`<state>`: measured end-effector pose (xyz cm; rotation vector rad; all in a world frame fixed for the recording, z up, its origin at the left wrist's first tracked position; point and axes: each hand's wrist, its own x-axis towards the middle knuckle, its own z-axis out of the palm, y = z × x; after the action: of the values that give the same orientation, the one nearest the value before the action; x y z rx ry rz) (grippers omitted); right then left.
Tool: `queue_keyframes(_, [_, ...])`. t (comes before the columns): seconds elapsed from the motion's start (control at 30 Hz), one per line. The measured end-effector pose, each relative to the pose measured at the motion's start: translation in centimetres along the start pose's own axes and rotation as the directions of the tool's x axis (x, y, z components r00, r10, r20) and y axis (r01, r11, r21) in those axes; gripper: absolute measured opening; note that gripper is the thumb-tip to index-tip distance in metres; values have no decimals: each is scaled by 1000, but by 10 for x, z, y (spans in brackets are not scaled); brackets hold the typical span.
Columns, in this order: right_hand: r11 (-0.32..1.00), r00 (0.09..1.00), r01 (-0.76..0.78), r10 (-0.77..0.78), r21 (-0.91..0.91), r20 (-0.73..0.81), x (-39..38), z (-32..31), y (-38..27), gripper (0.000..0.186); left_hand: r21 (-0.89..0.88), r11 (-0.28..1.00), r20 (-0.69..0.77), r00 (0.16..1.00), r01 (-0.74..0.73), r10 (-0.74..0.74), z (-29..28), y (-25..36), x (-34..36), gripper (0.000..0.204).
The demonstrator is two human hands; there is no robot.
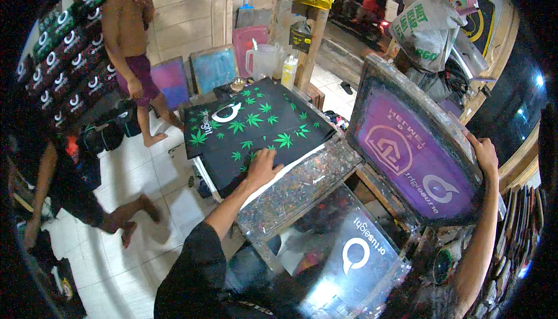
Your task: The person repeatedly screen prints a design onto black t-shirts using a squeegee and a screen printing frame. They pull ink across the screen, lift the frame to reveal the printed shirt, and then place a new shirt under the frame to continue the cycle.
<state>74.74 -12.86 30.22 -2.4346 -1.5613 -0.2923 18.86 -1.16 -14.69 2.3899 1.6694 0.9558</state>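
Note:
My left hand [264, 168] is closed, its bent fingers at the near edge of a black sheet [256, 124] printed with green leaves and a white ring-shaped logo. That sheet lies on top of a stack at the left of the worktable; the fingertips are partly hidden. My right hand [485, 154] grips the outer edge of a screen-printing frame [401, 153], which stands tilted up with purple mesh. Below the raised frame, a glossy dark sheet [372, 255] with a white logo lies on the printing bed.
The paint-stained worktable [290, 188] runs between stack and bed. Behind the stack stand a clear jug [264, 60] and a white bottle [289, 72]. Two people are on the left, one standing [131, 40]. Bags [427, 25] hang at upper right, and stacked boards [517, 243] stand at far right.

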Motion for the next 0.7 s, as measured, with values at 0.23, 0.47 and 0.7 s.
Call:
queue_keyframes(0.23, [999, 999, 41, -42, -8, -32, 13, 5, 15, 83, 132, 990, 102, 994, -57, 44, -13, 11, 22, 27])
queue_keyframes(0.47, [997, 997, -42, 46, 67, -58, 8, 2, 8, 83, -239, 947, 26, 977, 213, -213, -5, -41, 30, 35])
queue_keyframes(0.7, [985, 986, -146, 152, 91, -68, 17, 9, 22, 88, -113, 993, 15, 999, -29, 31, 3, -29, 15, 46])
